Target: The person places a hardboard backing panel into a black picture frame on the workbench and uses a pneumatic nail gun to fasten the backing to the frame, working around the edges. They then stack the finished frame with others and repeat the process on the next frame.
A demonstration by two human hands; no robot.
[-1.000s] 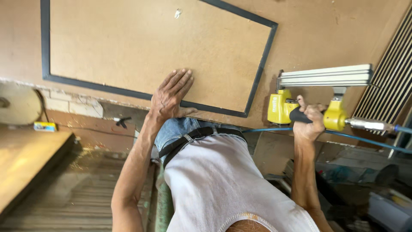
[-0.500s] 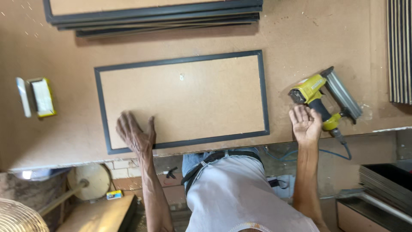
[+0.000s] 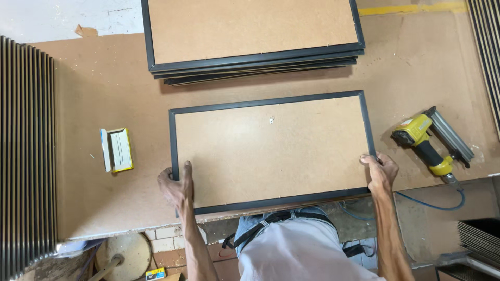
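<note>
A black picture frame with a brown backing board [image 3: 271, 151] lies face down on the brown worktable [image 3: 104, 192]. My left hand [image 3: 177, 188] grips its near left corner, thumb on the backing. My right hand [image 3: 380, 170] grips its near right corner. A small metal hanger [image 3: 271, 120] sits on the backing near the top middle. The yellow pneumatic nail gun [image 3: 429, 144] lies on the table just right of my right hand, untouched.
A stack of the same black frames [image 3: 255, 39] lies at the table's far side. Upright frames stand in rows at the left [image 3: 26, 151] and far right [image 3: 487, 47]. An open box of nails [image 3: 116, 150] lies left of the frame. A blue air hose [image 3: 432, 200] trails from the gun.
My right hand has let go of the nail gun, which now lies on the table. Both hands have moved to the frame's near corners and taken hold of it.
</note>
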